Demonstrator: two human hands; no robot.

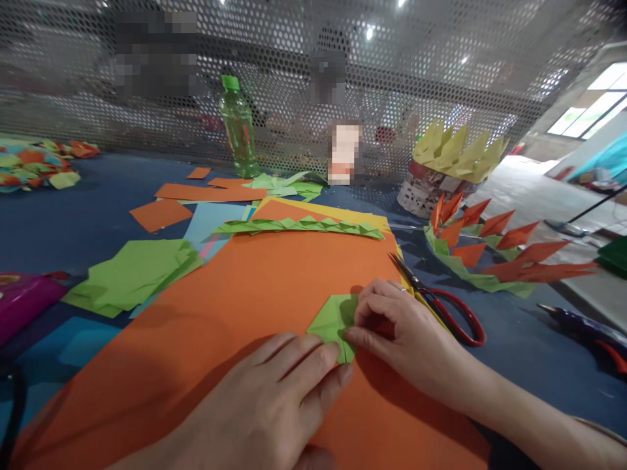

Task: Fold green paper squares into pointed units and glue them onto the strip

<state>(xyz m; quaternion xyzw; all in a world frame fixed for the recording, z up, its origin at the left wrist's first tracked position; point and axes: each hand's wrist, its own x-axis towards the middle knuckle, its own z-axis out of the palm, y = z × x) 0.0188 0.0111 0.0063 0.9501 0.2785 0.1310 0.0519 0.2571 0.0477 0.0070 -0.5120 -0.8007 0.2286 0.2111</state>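
Observation:
A small green paper piece (pixel 336 314), partly folded, lies on a large orange sheet (pixel 220 294) in front of me. My left hand (pixel 289 391) rests flat with its fingers stretched out, fingertips pressing the near left edge of the green paper. The fingers of my right hand (pixel 392 320) pinch the paper's right side. Beyond my hands, a folded green paper strip (pixel 304 226) lies across the far end of the orange sheet. Scissors with red handles (pixel 435 300) lie just past my right hand.
Green paper squares (pixel 132 274) are stacked at left, near a magenta packet (pixel 24 303). A green bottle (pixel 238 127) stands by the perforated metal screen (pixel 284 39). At right are a yellow paper crown (pixel 460 151) on a roll, an orange-and-green crown (pixel 490 241) and a dark blue tool (pixel 582 326).

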